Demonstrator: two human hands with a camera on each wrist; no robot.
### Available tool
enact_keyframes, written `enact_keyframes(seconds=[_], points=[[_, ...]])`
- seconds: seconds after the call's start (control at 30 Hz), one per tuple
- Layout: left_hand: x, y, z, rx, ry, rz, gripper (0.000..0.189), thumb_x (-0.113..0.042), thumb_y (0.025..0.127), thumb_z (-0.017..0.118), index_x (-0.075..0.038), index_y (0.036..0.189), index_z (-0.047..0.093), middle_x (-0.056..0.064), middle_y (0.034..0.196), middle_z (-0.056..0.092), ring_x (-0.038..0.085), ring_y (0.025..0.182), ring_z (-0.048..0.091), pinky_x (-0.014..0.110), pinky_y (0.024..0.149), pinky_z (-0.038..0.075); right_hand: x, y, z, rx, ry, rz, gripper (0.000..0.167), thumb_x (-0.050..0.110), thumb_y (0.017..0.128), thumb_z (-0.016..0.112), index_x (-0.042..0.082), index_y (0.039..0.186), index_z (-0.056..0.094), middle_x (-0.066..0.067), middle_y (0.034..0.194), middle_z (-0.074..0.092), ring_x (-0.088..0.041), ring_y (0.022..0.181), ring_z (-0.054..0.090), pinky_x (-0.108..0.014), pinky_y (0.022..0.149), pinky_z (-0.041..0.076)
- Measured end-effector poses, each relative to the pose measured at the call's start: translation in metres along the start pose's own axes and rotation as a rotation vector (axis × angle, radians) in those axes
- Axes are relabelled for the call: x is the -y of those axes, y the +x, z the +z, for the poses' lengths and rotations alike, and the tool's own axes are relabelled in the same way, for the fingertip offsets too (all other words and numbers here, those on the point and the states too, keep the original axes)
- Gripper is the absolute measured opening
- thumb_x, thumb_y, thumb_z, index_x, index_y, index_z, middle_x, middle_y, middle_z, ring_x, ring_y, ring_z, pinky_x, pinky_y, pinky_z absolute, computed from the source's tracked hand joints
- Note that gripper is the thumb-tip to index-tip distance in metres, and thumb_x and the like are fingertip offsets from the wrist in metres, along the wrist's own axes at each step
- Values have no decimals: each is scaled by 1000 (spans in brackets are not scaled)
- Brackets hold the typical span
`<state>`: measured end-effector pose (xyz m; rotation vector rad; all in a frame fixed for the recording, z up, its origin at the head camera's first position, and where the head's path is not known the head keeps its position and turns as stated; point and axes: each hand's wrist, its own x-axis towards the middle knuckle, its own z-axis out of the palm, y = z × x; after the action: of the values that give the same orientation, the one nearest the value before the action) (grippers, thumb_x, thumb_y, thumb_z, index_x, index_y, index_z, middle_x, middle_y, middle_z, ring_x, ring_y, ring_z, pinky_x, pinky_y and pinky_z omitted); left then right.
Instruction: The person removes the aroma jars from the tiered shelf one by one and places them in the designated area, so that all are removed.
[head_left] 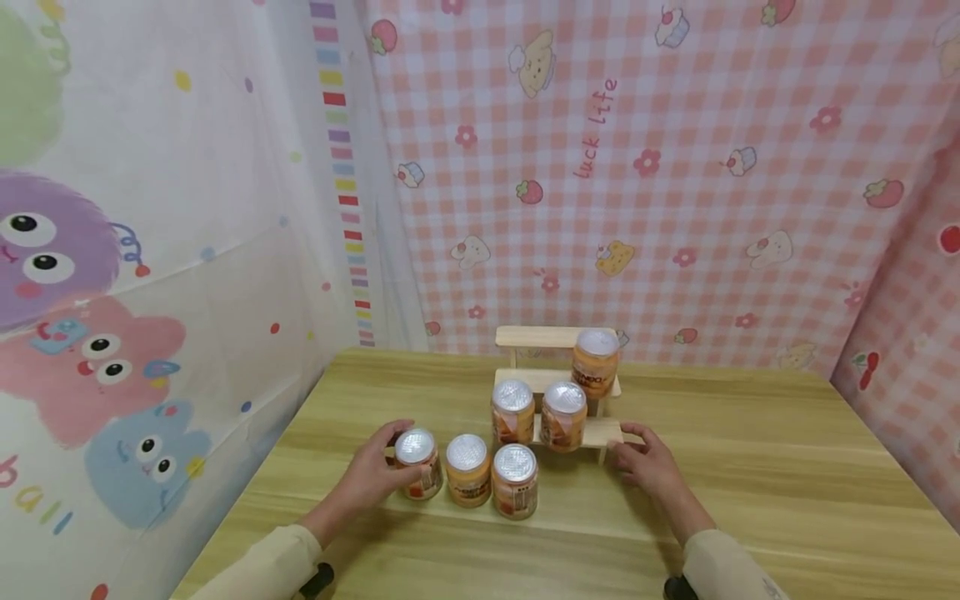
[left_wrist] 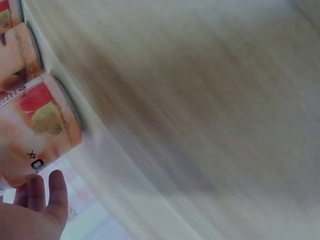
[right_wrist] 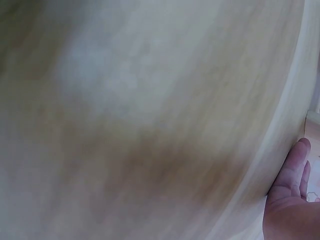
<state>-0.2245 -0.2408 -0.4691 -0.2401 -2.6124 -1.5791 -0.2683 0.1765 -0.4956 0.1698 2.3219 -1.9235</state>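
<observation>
a good hold on the leftmost can [head_left: 422, 461] likely calls for thumb and fingers set level on opposite sides of its body, below the silver lid [head_left: 415, 445], with even pressure so that it neither tips nor knocks the middle can [head_left: 468, 472] just beside it. the right hand [head_left: 647, 462] looks well placed to steady the wooden rack [head_left: 532, 337]: its grip holds the right end of the lowest shelf [head_left: 600, 432], and light pressure should do, since a tug could rock the cans [head_left: 564, 417] standing there. the left hand [head_left: 373, 472] has its grip round the leftmost can, thumb across the front and fingers behind. that can stands upright within this grip, toward the left edge of the counter [head_left: 750, 500], while the rack sits nearer the far edge
</observation>
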Motion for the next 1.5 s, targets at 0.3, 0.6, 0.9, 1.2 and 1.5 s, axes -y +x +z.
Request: enact_keyframes(seconds=[0.3,0.6,0.9,1.2,1.5], points=[[-16,11,-3,-23,45,-8,68,-28,87,78,-7,144,47,18,132,55,32,118,54,44,94,49,-3,-3,-2,-4,-8,-5,51,20,100,60,0,141,38,-31,127,55,-19,89,62,-33,72,53],[-41,35,-9,-59,76,36,63,-28,90,76,-7,143,48,14,130,57,30,122,51,48,98,45,-2,-3,5,-17,6,-28,47,18,99,61,-2,137,41,-21,114,64,-16,81,62,-32,66,52],[-72,77,3,-56,45,28,69,-39,90,73,-12,147,43,14,134,54,31,124,50,49,99,45,-2,-2,3,-29,-3,-17,49,21,99,62,-1,138,41,-23,117,62,-17,82,63,-31,66,52],[-92,114,13,-74,12,36,67,-34,90,74,-10,145,46,15,131,54,31,124,50,47,97,46,1,-6,3,-14,-13,-14,49,21,99,63,-1,137,42,-27,121,61,-19,86,63,-33,69,53],[-107,138,18,-43,-11,18,71,-39,89,73,-13,148,43,18,136,52,34,124,49,48,98,45,0,-6,-1,-5,-29,-18,49,19,101,59,-3,139,40,-32,127,57,-22,92,65,-32,72,54]])
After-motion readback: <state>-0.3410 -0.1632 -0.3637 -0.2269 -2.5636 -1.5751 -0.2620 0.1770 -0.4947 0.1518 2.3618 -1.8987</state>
